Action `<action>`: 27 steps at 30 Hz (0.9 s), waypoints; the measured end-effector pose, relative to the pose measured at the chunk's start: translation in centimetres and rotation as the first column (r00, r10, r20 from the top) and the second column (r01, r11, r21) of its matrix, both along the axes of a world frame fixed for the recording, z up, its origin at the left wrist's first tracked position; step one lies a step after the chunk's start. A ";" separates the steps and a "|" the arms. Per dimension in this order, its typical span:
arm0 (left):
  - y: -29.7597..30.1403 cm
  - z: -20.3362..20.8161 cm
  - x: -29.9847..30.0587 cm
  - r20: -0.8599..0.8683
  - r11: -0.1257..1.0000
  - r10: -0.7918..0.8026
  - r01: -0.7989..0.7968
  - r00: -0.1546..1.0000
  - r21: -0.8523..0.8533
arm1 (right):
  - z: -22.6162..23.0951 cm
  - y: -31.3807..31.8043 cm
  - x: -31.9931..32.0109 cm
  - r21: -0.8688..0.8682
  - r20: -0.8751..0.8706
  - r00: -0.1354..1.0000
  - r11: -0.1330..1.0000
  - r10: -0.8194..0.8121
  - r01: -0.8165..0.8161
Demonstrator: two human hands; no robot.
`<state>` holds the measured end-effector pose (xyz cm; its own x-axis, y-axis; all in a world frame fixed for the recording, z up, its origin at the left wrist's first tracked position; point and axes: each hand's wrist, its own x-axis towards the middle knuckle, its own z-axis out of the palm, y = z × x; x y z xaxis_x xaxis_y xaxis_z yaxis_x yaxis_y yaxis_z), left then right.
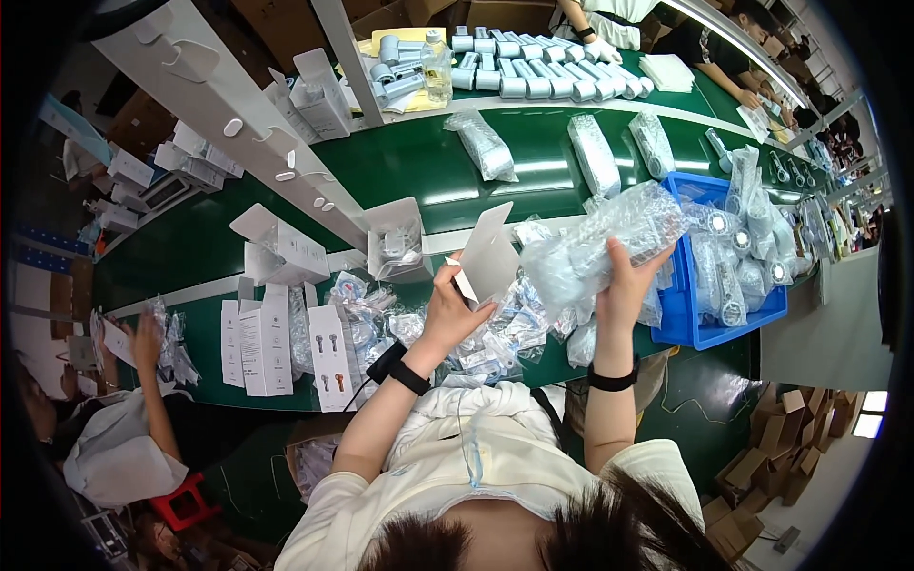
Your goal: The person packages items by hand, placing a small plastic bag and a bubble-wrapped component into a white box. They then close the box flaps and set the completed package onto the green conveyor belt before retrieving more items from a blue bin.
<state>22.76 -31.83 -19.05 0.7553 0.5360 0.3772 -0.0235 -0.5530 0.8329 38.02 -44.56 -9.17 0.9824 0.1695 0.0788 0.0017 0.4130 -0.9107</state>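
My left hand (451,310) grips a small white carton (488,255) with its flap standing up, just above the middle of the bench. My right hand (629,283) is closed round a bubble-wrapped package (609,236), raised to the right of the carton and apart from it. The plastic blurs what is inside the wrap. Below both hands lies a heap of small clear plastic bags (519,328) with white and blue parts in them. A blue bin (682,314) stands beside my right hand, holding several wrapped devices (731,276).
Open white cartons (395,243) and upright printed cartons (265,343) stand to the left. Wrapped packages (481,145) lie on the green conveyor (543,190) beyond. Rows of grey-blue devices (562,71) and a clear bottle (436,68) sit farther back. Other people work at left and far side.
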 end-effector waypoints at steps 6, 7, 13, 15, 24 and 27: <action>-0.6 1.5 1.1 0.144 0.984 0.019 -0.044 0.989 0.175 | -1.9 5.2 -4.3 -0.502 0.600 0.748 0.862 0.285 0.075; -0.8 1.4 0.7 0.175 0.991 0.049 -0.070 0.983 0.115 | -1.6 5.2 -4.0 -0.498 0.604 0.744 0.864 0.285 0.073; -1.1 1.5 -2.3 0.211 0.976 0.194 -0.166 0.958 -0.143 | -5.0 5.4 0.8 -0.521 0.672 0.468 0.816 0.573 -0.251; -1.2 0.2 -4.1 0.167 0.992 0.125 -0.120 0.978 -0.042 | -7.3 9.5 5.1 -0.528 0.404 0.810 0.831 0.425 -0.173; -0.6 2.2 -6.0 -0.030 0.999 -0.022 0.023 0.999 0.025 | -17.5 20.2 10.8 -0.956 0.218 0.753 0.292 0.621 0.036; 0.0 4.3 -6.9 -0.190 0.998 0.063 -0.063 0.980 0.006 | -15.6 15.5 10.5 -0.875 0.400 0.718 0.471 0.569 0.114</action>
<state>15.83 -31.83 -14.78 0.7779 0.5846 0.2304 0.1696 -0.5484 0.8189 48.54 -29.06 -24.77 0.6710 0.6919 0.2665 0.6735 -0.4184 -0.6094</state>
